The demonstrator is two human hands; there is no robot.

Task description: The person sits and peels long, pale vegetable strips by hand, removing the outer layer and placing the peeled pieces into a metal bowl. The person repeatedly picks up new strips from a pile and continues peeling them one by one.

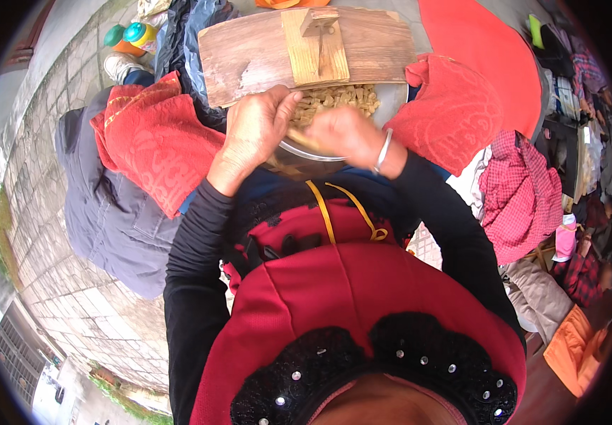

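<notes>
My left hand (255,125) is curled at the near edge of a wooden board (247,53), thumb against the bent fingers; whether something is pinched there is hidden. Blurred by motion, my right hand (345,133) wears a silver bangle (384,151) and is closed around a tan strip (306,140). Both hands are over a round metal basin (395,101) holding many small tan chopped pieces (337,98). The board lies across the basin's far part. A lighter wood plank (306,56) is fixed on it, with a wooden block (319,22) and a thin dark metal piece (321,53).
Red towels (160,143) (454,111) lie on both sides of the basin. Dark plastic bags (178,48) and jars with teal lids (138,36) are at the far left. A red round surface (481,58) is at far right, with clothes (521,196) nearer. Paving (88,319) spreads left.
</notes>
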